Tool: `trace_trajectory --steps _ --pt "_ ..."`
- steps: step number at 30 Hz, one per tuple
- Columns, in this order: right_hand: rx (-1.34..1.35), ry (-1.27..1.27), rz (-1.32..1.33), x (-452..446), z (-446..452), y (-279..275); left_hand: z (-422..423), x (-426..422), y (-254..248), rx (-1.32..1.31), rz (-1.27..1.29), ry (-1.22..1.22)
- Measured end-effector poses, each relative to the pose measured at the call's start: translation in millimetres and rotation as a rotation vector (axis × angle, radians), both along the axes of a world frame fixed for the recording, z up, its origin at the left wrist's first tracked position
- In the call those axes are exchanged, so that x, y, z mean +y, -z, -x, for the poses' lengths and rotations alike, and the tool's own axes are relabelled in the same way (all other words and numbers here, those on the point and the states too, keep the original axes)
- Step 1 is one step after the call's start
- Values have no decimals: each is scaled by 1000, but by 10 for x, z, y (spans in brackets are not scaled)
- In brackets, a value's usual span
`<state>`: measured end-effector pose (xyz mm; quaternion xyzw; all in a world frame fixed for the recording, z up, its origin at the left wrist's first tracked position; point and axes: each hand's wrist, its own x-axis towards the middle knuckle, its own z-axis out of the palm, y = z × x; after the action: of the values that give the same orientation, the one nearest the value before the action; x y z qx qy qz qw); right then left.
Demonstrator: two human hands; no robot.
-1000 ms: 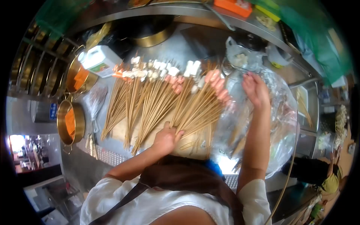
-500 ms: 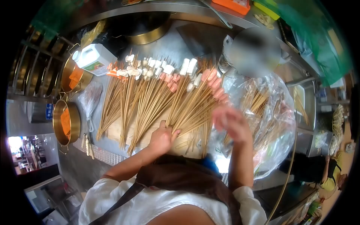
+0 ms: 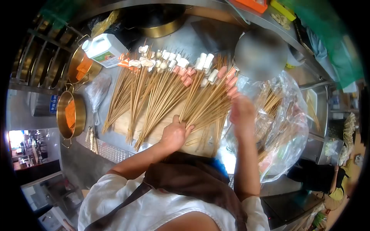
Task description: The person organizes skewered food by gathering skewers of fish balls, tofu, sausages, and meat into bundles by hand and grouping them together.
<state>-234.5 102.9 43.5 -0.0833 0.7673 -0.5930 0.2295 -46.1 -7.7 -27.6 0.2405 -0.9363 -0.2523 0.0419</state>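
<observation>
A large, clear, crinkled plastic bag [image 3: 296, 115] lies right of the pale, flat wooden board [image 3: 121, 124]. Fanned over that board, thin brown wooden skewers [image 3: 206, 104] are gripped low by the left hand [image 3: 174, 134]. The blurred right hand [image 3: 243, 111], grip unclear, is beyond its right edge.

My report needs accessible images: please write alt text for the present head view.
A person's left hand grips skewers over a wooden board, with more bundles alongside; the blurred right hand is near pink food. Clear plastic lies at right.
</observation>
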Motion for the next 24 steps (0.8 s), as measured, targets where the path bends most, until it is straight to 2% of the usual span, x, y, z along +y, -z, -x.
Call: trace_trajectory --steps 2,3,5,9,13,15,17,18,20,22,24 --pt "355 -43 12 -284 -159 316 1 11 -6 -3 -2 -2" --pt "358 -38 11 -380 -166 301 5 9 -6 -9 -3 -10" --pt "388 -168 -345 -494 -166 270 -21 28 49 -1 14 -4" --pt "495 -167 -411 -520 -137 329 -9 10 54 3 35 1" --pt "512 138 -154 -412 182 130 -23 12 -30 -15 -11 -4" --pt "686 258 -176 -157 626 229 -46 -7 -56 -22 -33 58" --pt "383 276 5 7 812 -31 -70 -41 69 -51 -23 71" --pt "383 280 3 75 857 -98 -77 -60 84 -81 -12 80" --pt "72 411 311 205 928 -193 -89 -102 58 -78 -45 62" --pt "46 414 301 384 1017 -204 -112 -128 -24 -78 -76 43" --pt "57 301 284 499 1062 -117 -146 -166 -120 36 -158 33"
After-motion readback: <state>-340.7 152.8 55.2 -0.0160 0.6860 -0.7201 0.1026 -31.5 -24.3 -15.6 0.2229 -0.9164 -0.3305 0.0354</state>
